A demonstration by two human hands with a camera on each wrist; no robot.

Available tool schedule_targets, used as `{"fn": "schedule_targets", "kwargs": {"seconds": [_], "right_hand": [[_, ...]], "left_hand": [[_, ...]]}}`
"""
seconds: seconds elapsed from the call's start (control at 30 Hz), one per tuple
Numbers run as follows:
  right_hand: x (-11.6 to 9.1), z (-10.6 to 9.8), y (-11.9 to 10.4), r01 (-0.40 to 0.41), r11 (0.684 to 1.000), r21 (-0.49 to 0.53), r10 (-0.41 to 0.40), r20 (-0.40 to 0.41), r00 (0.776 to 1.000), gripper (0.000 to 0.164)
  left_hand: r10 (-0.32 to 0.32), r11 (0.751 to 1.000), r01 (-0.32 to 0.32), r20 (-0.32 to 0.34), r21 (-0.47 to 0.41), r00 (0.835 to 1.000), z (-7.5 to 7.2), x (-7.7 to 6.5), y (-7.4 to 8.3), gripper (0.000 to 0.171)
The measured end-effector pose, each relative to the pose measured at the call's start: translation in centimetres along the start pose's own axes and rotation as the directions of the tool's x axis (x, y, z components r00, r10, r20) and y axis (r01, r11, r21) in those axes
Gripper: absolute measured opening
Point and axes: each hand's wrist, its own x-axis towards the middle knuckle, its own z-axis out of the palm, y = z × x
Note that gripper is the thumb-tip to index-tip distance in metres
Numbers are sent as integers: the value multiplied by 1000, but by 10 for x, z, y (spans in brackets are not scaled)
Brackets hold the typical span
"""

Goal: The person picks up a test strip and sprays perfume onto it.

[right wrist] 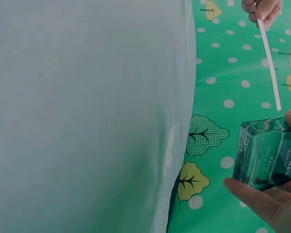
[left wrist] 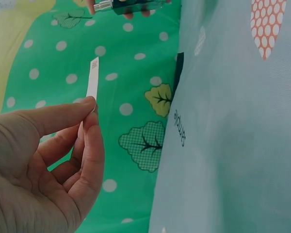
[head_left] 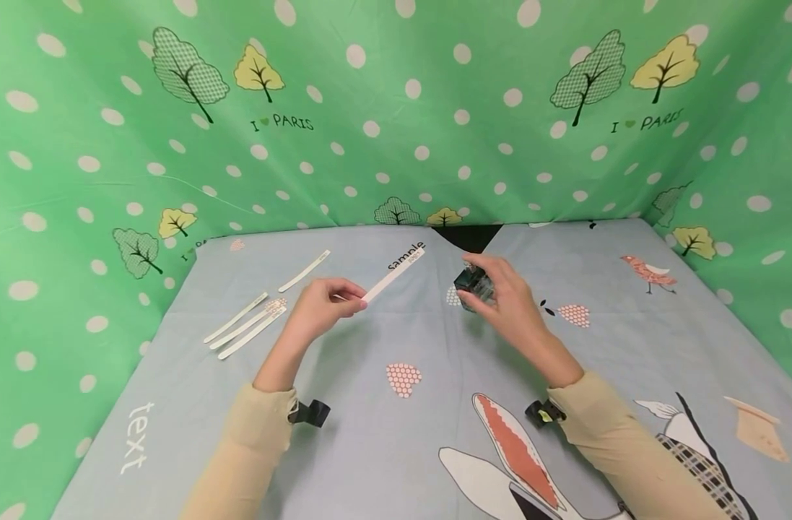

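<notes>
My left hand [head_left: 324, 307] pinches one end of a white paper perfume test strip [head_left: 393, 276] between thumb and fingertips. The strip slants up and away to the right, its printed end farthest from the hand. Opposite it, my right hand [head_left: 515, 307] grips a dark green glass perfume bottle [head_left: 471, 283] above the table. In the right wrist view the bottle [right wrist: 266, 153] lies between thumb and fingers, lettering on its side, with the strip's free end [right wrist: 277, 99] just beyond it. The left wrist view shows a metallic spray nozzle [left wrist: 103, 5] with a fingertip at it.
Several more white strips lie on the left of the table, three of them [head_left: 247, 326] side by side and one [head_left: 305, 271] farther back. A grey-blue printed cloth [head_left: 370, 433] covers the table. Green dotted fabric [head_left: 344, 94] hangs behind and at both sides.
</notes>
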Motion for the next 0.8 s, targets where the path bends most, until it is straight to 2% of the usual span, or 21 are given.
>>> {"fn": "schedule_targets", "kwargs": {"seconds": [0.43, 0.6, 0.8], "right_hand": [[1, 4, -4, 89, 996, 0, -88, -41, 995, 55], [1, 5, -4, 83, 997, -3, -83, -33, 996, 53], [1, 2, -5, 40, 999, 6, -40, -28, 999, 57]], "left_hand": [[4, 1000, -4, 9, -7, 1000, 4, 0, -1, 20], [15, 1000, -15, 10, -1, 1000, 6, 1, -1, 20], [11, 1000, -11, 4, 3, 1000, 6, 0, -1, 20]]}}
